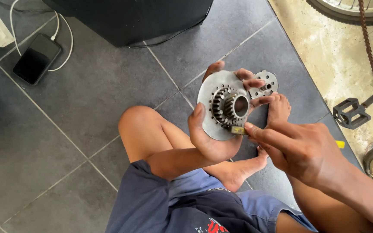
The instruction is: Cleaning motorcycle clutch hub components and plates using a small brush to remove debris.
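Your left hand (214, 129) clamps a round metal gear plate (223, 105), held upright above your knee near the centre of view.

Your thumb presses the plate's near rim at 7 o'clock and your fingertips curl over the far rim at 2 o'clock. Your right hand (298, 149) comes in from 4 o'clock, its fingers pinched together on a small yellowish piece (238, 130) at the plate's lower edge, just below the toothed hub. A smaller perforated metal disc (265, 84) lies on the grey tiled floor (87, 108) behind your fingertips. A phone (36, 58) on a white cable lies at 10 o'clock, a bicycle pedal (349, 113) at 3 o'clock.
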